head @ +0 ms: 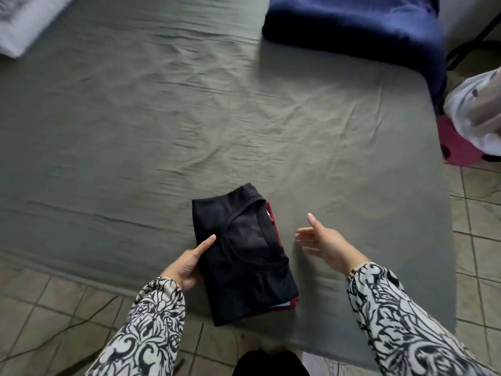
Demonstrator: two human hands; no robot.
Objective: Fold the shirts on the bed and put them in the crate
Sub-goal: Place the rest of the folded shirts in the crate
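Two hands in black-and-white patterned sleeves reach in from the bottom of the frame over a wrinkled grey-green bed sheet (189, 118) that fills most of the view. In the upper left corner lies a blurred white folded cloth (24, 20). Lower centre, the left hand (187, 263) grips the left edge of a folded black shirt (241, 256), thumb laid on top and fingers tucked out of sight beneath the edge. That shirt sits on top of a folded red garment (273, 218), which shows only as a strip along its right side and lower corner; the stack lies near the bed's front edge. Just right of it, the right hand (322, 240) hovers with fingers spread and relaxed, holding nothing. A dark blue folded blanket (352, 25) occupies the upper right, and beige floor tiles (477, 240) run down the right edge.
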